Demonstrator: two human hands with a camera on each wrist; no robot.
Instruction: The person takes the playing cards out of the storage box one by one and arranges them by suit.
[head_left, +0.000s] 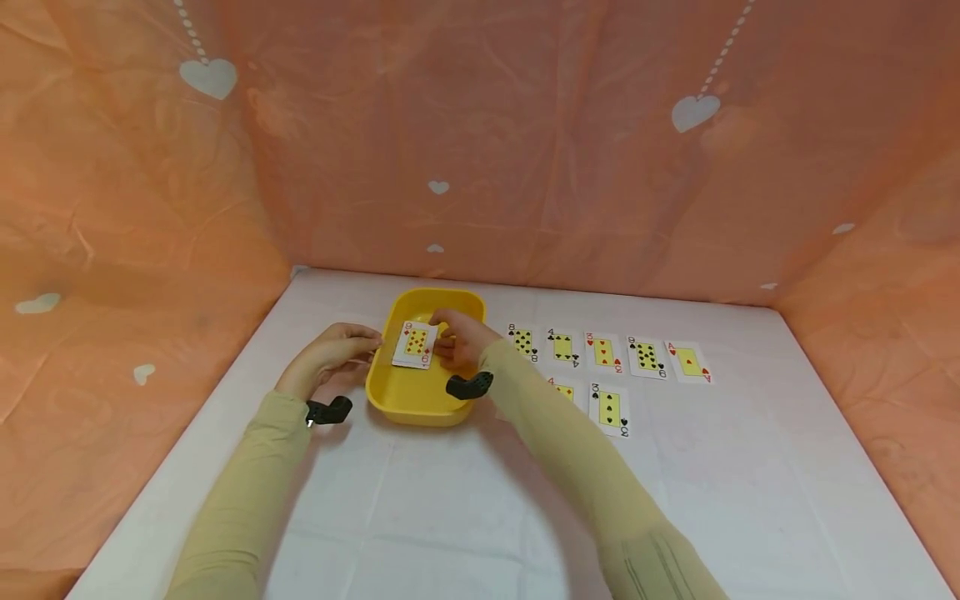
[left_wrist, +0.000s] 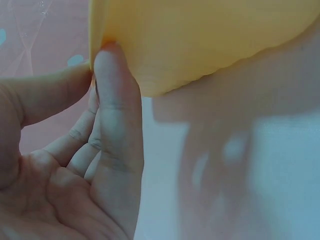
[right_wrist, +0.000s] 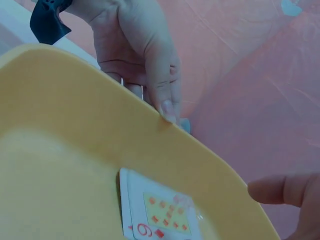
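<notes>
My left hand [head_left: 328, 358] pinches the left rim of a yellow plastic tray [head_left: 412, 398] between thumb and fingers. In the left wrist view the thumb [left_wrist: 117, 100] presses flat against the tray's side wall. Inside the tray lies a small stack of playing cards [head_left: 414, 345], the nine of diamonds face up on top. My right hand [head_left: 463, 337] reaches into the tray at the right of this stack, its index finger near the top card's corner. The right wrist view shows a digit of that hand [right_wrist: 280, 190] apart from the cards [right_wrist: 160, 210]; its other fingers are out of that view.
Face-up cards lie in two rows right of the tray, among them a four of clubs [head_left: 561, 348], an ace of hearts [head_left: 688, 362] and a three of spades [head_left: 609, 410]. The right sleeve [head_left: 555, 425] covers part of the rows. Orange cloth [head_left: 510, 167] walls the white table [head_left: 420, 508].
</notes>
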